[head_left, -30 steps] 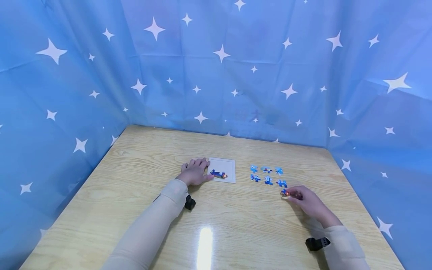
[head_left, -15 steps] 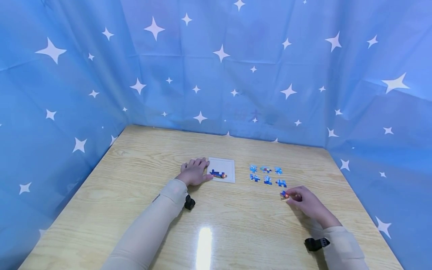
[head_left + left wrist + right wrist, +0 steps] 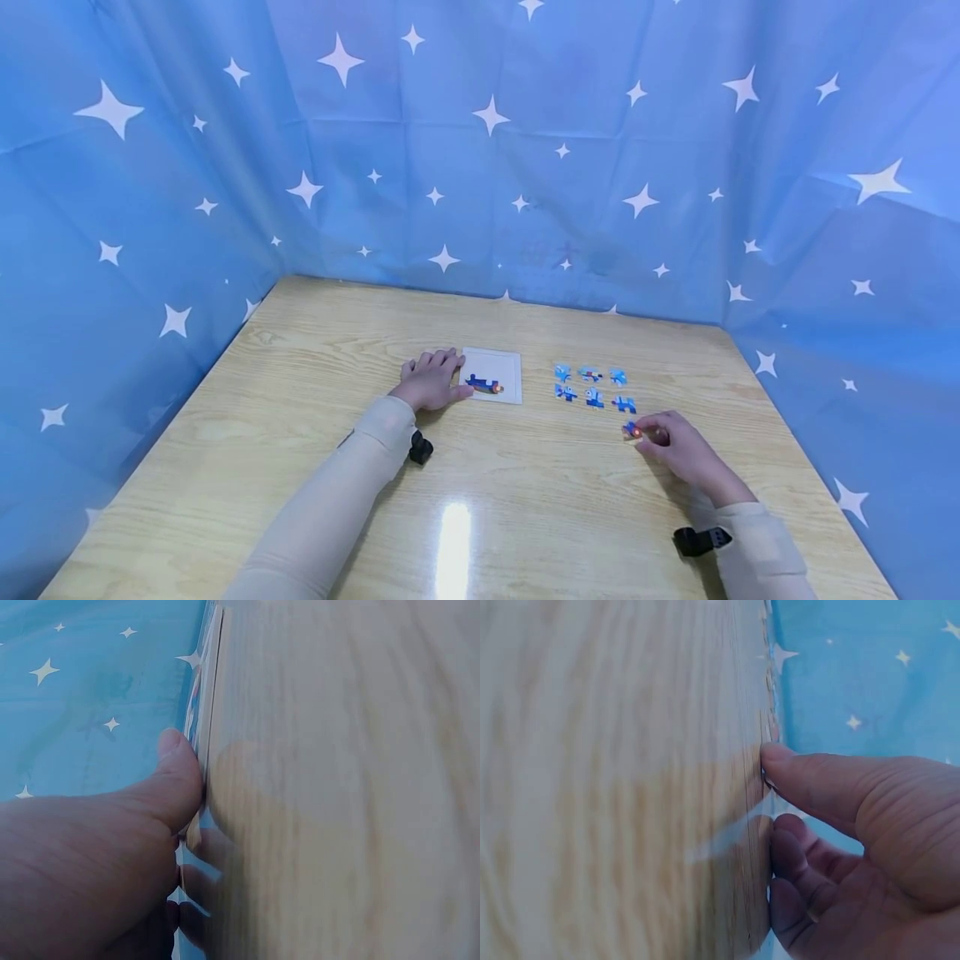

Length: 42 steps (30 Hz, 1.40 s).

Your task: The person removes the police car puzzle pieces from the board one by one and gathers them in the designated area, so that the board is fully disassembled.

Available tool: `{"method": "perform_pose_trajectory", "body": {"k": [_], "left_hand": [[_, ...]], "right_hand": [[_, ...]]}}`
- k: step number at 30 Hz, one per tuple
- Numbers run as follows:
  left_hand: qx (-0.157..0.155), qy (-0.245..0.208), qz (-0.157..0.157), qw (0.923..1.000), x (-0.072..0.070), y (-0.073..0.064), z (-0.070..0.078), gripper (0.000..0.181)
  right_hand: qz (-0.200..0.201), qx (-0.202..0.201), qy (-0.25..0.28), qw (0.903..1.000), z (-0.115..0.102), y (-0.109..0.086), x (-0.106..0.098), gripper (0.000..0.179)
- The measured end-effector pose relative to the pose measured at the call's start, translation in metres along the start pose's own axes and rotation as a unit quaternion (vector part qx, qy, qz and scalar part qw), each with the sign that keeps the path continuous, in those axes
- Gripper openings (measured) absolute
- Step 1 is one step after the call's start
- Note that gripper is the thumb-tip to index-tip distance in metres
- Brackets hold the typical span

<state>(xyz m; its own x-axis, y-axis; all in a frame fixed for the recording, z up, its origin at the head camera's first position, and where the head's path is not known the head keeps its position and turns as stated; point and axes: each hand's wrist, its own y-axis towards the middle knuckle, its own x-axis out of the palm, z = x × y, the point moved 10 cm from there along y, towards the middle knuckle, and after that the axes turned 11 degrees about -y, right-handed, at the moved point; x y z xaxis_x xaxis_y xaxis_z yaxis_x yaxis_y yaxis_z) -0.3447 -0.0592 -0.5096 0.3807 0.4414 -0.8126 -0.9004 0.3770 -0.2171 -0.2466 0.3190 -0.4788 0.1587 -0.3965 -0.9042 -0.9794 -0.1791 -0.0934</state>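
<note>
My left hand point(image 3: 431, 382) rests at the left side of a white puzzle tray point(image 3: 492, 362), fingers spread and thumb at its lower left corner. In the left wrist view, the thumb point(image 3: 180, 761) lies along the tray's thin edge point(image 3: 215, 675). Dark blue joined puzzle pieces point(image 3: 486, 386) with an orange-red end lie along the tray's lower part. On the table to the right, my right hand point(image 3: 682, 446) pinches a blue and red puzzle piece point(image 3: 631, 430) between thumb and fingers. The right wrist view shows the hand point(image 3: 877, 840) low against the table, the piece mostly hidden.
Several loose blue puzzle pieces point(image 3: 594, 397) lie in two rows between the tray and my right hand. The wooden table point(image 3: 525, 483) carries a bright light reflection at the front. A blue star-patterned curtain point(image 3: 495, 192) stands around its back and sides.
The piece at my right fingertips has turned slightly, and more of it shows now. My right hand has barely shifted; my left hand stays on the tray.
</note>
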Motion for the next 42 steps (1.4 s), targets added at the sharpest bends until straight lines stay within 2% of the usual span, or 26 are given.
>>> {"method": "perform_pose_trajectory", "body": {"k": [4,10,17,20,24,27,31,35,42], "left_hand": [[0.006,0.008,0.001,0.9999,-0.006,-0.008,0.008,0.076],[0.008,0.007,0.004,0.9999,-0.008,-0.010,0.010,0.075],[0.007,-0.001,-0.006,1.0000,-0.001,0.002,0.006,0.076],[0.003,-0.005,-0.010,0.9999,0.001,0.008,0.002,0.077],[0.001,-0.005,-0.012,0.9999,0.001,0.008,0.001,0.077],[0.002,-0.003,-0.010,0.9999,-0.002,0.003,0.004,0.076],[0.006,-0.008,-0.007,0.9999,-0.006,-0.005,0.008,0.074],[0.010,-0.008,-0.007,0.9999,-0.008,-0.009,0.010,0.074],[0.004,-0.009,-0.006,0.9999,-0.004,-0.006,0.005,0.075]], "right_hand": [[0.003,0.000,-0.003,1.0000,0.000,0.000,-0.001,0.032],[0.006,0.004,-0.008,0.9999,0.000,-0.001,-0.002,0.031],[-0.005,0.002,0.000,1.0000,-0.001,-0.002,-0.004,0.033],[-0.015,0.004,0.009,0.9998,-0.002,-0.001,-0.005,0.040],[-0.014,-0.002,0.013,0.9998,-0.011,0.005,-0.010,0.051],[-0.005,-0.006,0.017,0.9998,-0.025,0.015,-0.014,0.050],[-0.004,-0.024,0.022,0.9995,-0.054,0.032,-0.012,0.045],[-0.017,-0.065,0.020,0.9975,-0.090,0.050,0.000,0.038],[-0.044,-0.119,0.011,0.9918,-0.146,0.072,0.026,0.030]]}}
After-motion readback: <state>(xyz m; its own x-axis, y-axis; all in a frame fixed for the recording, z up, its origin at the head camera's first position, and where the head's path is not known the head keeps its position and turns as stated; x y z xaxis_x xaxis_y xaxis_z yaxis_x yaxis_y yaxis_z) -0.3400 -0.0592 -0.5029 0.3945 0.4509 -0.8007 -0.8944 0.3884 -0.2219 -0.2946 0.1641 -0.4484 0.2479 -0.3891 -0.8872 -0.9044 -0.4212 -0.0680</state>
